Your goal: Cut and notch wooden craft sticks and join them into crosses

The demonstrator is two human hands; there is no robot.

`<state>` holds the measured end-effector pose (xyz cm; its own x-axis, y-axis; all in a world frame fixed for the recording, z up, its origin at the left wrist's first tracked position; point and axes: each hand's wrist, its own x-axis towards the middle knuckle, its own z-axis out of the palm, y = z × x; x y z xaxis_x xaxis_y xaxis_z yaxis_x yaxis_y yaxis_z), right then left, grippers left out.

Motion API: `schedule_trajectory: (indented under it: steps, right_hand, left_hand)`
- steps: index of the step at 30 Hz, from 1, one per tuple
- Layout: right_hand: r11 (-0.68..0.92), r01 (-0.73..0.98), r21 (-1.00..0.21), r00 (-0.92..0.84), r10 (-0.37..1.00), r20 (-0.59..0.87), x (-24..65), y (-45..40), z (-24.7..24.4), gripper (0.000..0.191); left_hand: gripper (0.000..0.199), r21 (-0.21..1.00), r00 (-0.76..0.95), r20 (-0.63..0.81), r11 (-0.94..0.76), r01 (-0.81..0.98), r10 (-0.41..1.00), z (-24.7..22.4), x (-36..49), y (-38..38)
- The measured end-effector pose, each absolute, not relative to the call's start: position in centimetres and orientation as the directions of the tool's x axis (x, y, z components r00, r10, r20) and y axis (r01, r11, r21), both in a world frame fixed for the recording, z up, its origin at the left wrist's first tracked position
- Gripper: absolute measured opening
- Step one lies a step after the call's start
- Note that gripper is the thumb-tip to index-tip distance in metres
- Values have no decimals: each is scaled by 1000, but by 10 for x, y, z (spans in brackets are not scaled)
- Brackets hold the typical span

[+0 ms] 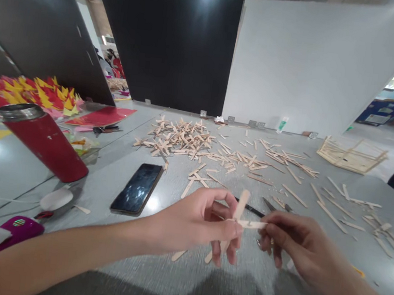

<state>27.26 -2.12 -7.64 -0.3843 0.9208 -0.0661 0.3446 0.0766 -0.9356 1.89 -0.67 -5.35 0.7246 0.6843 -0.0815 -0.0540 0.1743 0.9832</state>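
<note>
Two wooden craft sticks are crossed in the air above the table. My left hand pinches them where they meet, one craft stick pointing up past the fingers. To the right runs the other craft stick, and my right hand closes its thumb and fingers on that end. Its fingertips are partly hidden. Behind the hands lies a dark, slim tool, partly covered. Below my left hand more loose sticks rest on the tabletop.
A large pile of craft sticks spreads across the grey table. Left are a phone, a red flask, a purple glue gun and folded paper pieces. A stick frame stands at right, before upright boards.
</note>
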Motion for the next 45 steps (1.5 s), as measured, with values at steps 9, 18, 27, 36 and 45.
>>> schedule_trajectory:
  steps: [9,18,27,36,45]
  right_hand:
    - [192,610,-768,-144,981,131,290,-8,-75,37]
    - [230,698,-679,-234,968,87,287,-14,-81,32]
    - [174,593,-786,-210,976,58,273,-34,-71,34]
    - [88,601,-795,-98,995,36,258,-53,-57,36]
    - [49,560,-827,41,995,86,249,-62,-53,35]
  left_hand:
    - [15,878,587,-53,-243,413,808,-46,1,3]
    - [18,879,636,-169,-177,443,753,-80,3,26]
    - [13,980,593,-75,-52,193,801,-69,16,6]
    - [7,977,549,-84,-40,210,832,-63,20,-5]
    - [21,974,547,-1,-124,192,837,-73,22,-12]
